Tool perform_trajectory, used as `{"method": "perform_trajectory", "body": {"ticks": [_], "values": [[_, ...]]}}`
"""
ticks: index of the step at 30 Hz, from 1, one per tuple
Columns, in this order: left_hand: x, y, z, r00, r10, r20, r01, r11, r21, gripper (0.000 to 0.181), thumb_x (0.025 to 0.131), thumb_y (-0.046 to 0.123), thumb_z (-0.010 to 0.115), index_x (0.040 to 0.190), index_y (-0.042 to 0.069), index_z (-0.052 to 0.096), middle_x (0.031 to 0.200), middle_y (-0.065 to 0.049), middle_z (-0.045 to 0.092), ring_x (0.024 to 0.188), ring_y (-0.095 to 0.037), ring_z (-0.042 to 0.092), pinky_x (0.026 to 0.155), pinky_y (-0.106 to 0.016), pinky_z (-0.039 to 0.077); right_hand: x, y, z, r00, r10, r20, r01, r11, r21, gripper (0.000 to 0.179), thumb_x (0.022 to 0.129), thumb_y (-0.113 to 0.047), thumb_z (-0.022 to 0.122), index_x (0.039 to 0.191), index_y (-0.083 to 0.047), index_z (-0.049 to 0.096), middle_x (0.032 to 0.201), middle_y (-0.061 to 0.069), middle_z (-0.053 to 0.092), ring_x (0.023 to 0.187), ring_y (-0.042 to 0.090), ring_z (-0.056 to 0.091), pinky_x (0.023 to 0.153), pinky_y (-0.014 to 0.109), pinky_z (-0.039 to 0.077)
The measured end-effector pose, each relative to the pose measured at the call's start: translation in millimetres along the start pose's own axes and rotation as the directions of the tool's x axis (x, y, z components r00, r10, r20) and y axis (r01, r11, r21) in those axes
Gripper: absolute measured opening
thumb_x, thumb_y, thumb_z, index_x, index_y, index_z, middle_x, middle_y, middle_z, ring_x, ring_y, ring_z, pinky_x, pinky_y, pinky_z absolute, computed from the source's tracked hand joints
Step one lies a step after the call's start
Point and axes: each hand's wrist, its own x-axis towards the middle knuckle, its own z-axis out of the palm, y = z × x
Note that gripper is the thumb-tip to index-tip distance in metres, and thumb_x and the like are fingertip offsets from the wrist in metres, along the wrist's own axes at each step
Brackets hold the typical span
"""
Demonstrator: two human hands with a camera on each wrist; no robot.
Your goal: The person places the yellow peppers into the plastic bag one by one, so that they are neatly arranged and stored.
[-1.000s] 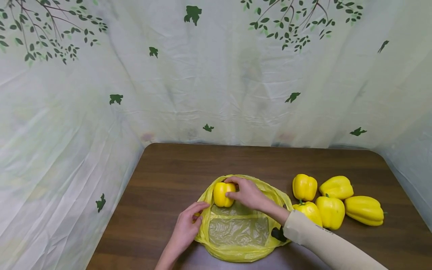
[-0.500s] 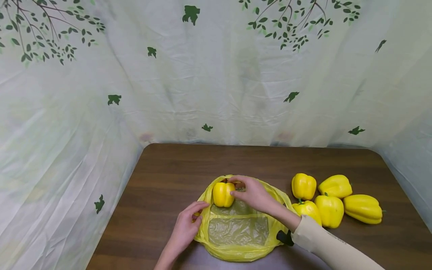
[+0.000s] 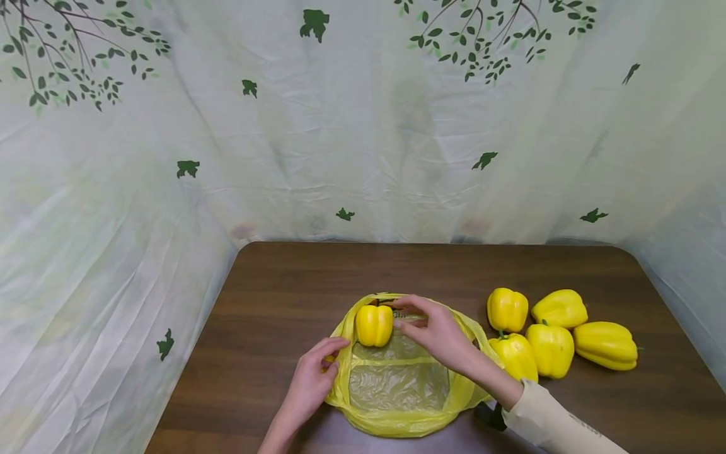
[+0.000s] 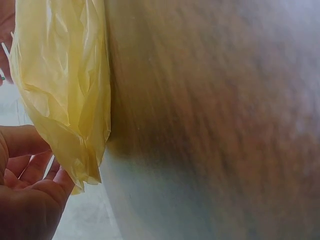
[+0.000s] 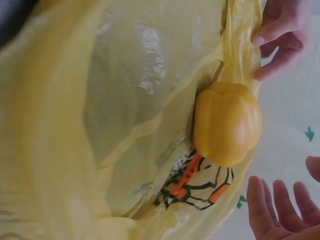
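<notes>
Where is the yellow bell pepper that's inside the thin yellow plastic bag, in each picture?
Head: the yellow bell pepper is in the lower middle.
Left wrist: not visible.
Right wrist: right of centre, about halfway down.
Shared landmark: the thin yellow plastic bag shows in all three.

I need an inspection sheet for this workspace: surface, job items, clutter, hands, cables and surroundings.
Surface: brown table, wood-grain top.
Job items: one pepper in the open yellow bag; five loose peppers to its right.
Clutter: nothing seen.
Hands: left hand touches the bag's edge, grip unclear; right hand beside the pepper, fingers apart from it; black object at the right wrist, unidentified.
Cables: nothing seen.
Surroundings: pale leaf-print curtain behind.
</notes>
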Motion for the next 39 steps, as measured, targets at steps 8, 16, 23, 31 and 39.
{"method": "perform_trajectory", "body": {"ticks": [8,16,23,31,39], "values": [[-1.3,-1.7,0.8,1.000,0.008,-0.013,-0.008,1.000,-0.005,0.047,0.077,-0.022,0.060,0.112,0.006,0.072,0.114,0.002,0.067,0.092,-0.019,0.061,0.072,-0.027,0.054,-16.0,4,-8,0.995,0.010,-0.096,-0.014,0.999,-0.040,0.035,0.089,-0.015,0.073,0.123,-0.017,0.065,0.119,-0.002,0.064,0.107,0.028,0.062,0.084,0.036,0.055],[-0.8,-2.1,1.0,1.000,0.020,-0.010,-0.020,1.000,0.001,0.048,0.076,-0.023,0.060,0.112,0.006,0.072,0.115,0.001,0.066,0.092,-0.020,0.062,0.073,-0.028,0.054,-34.7,18,-16,0.985,-0.037,-0.169,0.020,0.995,-0.101,0.033,0.090,-0.016,0.072,0.121,-0.020,0.065,0.120,0.001,0.065,0.106,0.027,0.064,0.084,0.045,0.054],[-0.7,-2.1,1.9,1.000,0.015,-0.008,-0.015,1.000,-0.004,0.049,0.076,-0.023,0.059,0.113,0.005,0.072,0.116,0.000,0.066,0.093,-0.021,0.062,0.074,-0.029,0.054,-52.8,22,-25,0.970,-0.065,-0.235,0.029,0.988,-0.153,0.035,0.088,-0.013,0.073,0.122,-0.018,0.065,0.122,0.002,0.065,0.107,0.022,0.063,0.084,0.040,0.055],[-1.9,-3.2,2.3,1.000,0.022,-0.006,-0.022,1.000,-0.009,0.049,0.076,-0.023,0.057,0.114,0.005,0.071,0.117,-0.001,0.066,0.093,-0.022,0.061,0.073,-0.027,0.053,-71.3,28,-38,0.950,-0.088,-0.301,0.021,0.976,-0.217,0.036,0.087,-0.011,0.075,0.121,-0.016,0.065,0.120,0.002,0.066,0.105,0.023,0.064,0.082,0.040,0.055],[-2.1,-3.5,1.4,1.000,0.017,-0.011,-0.017,1.000,-0.007,0.047,0.077,-0.023,0.058,0.113,0.004,0.071,0.116,-0.002,0.066,0.092,-0.021,0.061,0.072,-0.027,0.053,-89.5,35,-48,0.923,-0.087,-0.374,-0.024,0.959,-0.282,0.038,0.084,-0.010,0.077,0.121,-0.011,0.066,0.119,0.000,0.066,0.103,0.022,0.064,0.080,0.039,0.056]]}}
